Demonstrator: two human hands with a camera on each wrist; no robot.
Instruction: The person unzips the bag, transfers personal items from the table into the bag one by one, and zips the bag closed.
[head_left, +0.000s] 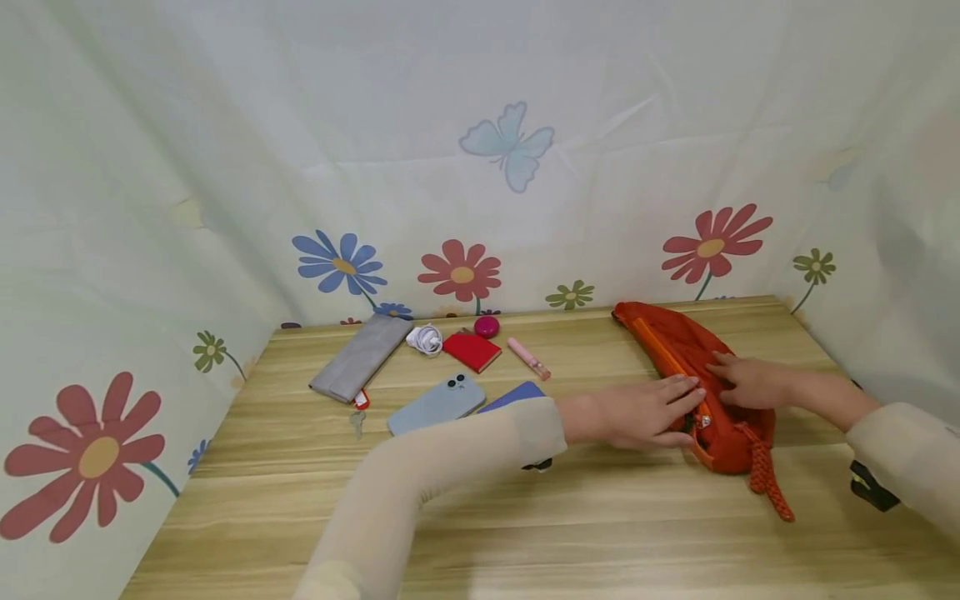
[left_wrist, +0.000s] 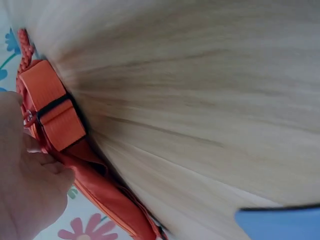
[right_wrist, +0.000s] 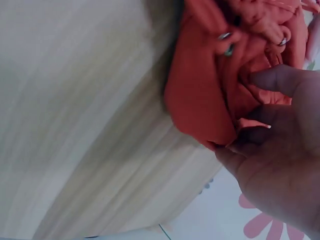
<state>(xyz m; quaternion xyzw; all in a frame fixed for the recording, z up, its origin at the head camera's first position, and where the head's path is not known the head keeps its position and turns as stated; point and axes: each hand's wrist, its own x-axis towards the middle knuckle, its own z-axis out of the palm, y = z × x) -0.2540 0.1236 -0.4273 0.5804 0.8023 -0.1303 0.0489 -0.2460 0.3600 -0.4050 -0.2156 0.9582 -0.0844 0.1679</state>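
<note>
A soft red-orange fabric bag [head_left: 678, 329] with a braided cord [head_left: 761, 467] is lying on the right part of the wood-grained table [head_left: 600, 533], and the work is centring on it. The left hand [head_left: 637, 415] is resting on its near edge by the zip, fingers extending loosely over the fabric; the right hand [head_left: 757, 383] is pressing into its other side with spread fingers, though whether they are pinching a fold is not showing clearly. As a judgement, placing the bag is looking done while handling it is looking unfinished, since both hands are touching it; letting go is remaining. How far the zip is running closed, and what the bag is holding, cannot be told. Lying outside it, well to the left, are a grey flat wallet [head_left: 362, 358], a white coiled cable [head_left: 426, 340], a small red booklet [head_left: 472, 351], a round magenta case [head_left: 487, 327], a slim pink tube [head_left: 528, 358], a pale-blue phone [head_left: 437, 403], a flat blue rectangular item [head_left: 517, 395] and a silver key [head_left: 357, 423], with neither hand touching them.
</note>
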